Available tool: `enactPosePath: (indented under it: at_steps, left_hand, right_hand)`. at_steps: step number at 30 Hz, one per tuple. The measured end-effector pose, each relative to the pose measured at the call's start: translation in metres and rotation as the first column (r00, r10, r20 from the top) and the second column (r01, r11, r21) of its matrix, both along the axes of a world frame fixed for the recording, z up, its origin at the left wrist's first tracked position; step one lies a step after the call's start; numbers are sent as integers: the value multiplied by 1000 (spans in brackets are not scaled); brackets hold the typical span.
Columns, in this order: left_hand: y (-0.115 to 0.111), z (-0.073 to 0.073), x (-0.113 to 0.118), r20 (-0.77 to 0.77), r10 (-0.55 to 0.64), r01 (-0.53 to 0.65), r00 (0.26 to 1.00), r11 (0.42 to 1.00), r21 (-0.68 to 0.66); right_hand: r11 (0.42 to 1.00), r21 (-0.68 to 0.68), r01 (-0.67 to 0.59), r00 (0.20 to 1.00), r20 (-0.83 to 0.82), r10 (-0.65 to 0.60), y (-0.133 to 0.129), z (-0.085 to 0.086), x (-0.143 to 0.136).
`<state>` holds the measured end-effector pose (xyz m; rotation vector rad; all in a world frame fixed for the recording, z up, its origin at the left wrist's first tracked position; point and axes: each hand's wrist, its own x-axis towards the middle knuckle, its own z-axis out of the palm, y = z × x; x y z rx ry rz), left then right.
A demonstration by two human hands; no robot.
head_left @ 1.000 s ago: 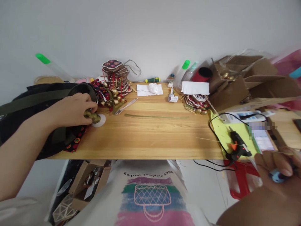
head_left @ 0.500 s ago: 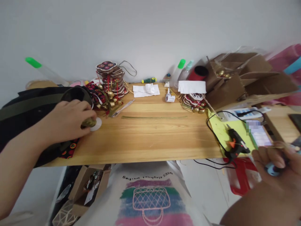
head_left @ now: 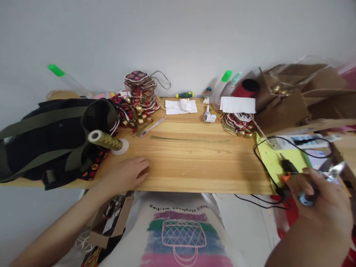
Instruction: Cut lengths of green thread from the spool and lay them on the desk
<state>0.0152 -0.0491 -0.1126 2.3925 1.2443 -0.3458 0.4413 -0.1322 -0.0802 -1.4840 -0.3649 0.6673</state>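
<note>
My left hand (head_left: 130,174) rests on the table near its front edge, fingers a little bent and apart, with nothing visible in them. Just behind it, a spool of olive-gold thread (head_left: 107,141) leans on its white end disc against the black bag. My right hand (head_left: 317,193), at the right, is closed around scissors (head_left: 306,199) with a blue handle; their shiny blades are blurred. A fine thread (head_left: 250,172) stretches leftward from this hand across the table. A bundle of cut olive threads (head_left: 189,139) lies straight in the middle.
A black bag (head_left: 47,129) covers the left side. Stacked bell pendants (head_left: 139,91), a screwdriver (head_left: 185,95), tissue (head_left: 180,106) and a small bottle (head_left: 207,114) stand behind. On the right are a glue gun (head_left: 287,165), a power strip (head_left: 286,142) and a cardboard box (head_left: 289,107).
My left hand has let go of the spool and come down toward the table's front edge. My right hand has shifted slightly left, still holding the scissors.
</note>
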Motion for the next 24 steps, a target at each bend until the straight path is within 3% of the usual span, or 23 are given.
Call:
enactPosePath:
  at_steps: [6, 11, 19, 24]
  left_hand:
    - [0, 2, -36, -38, 219, -214, 975, 972, 93]
    - [4, -3, -55, 14, 250, -249, 968, 956, 153]
    - [18, -1, -62, 162, 353, -375, 921, 918, 131]
    - [23, 0, -60, 195, 399, -420, 896, 904, 80]
  right_hand:
    - [999, -29, -41, 998, -49, 39, 11, 2, -6]
    - [999, -7, -44, 999, -6, 44, 13, 0, -9]
    - [996, -7, -94, 996, 11, 94, 15, 2, -14]
    - [999, -1, -49, 999, 16, 49, 17, 4, -12]
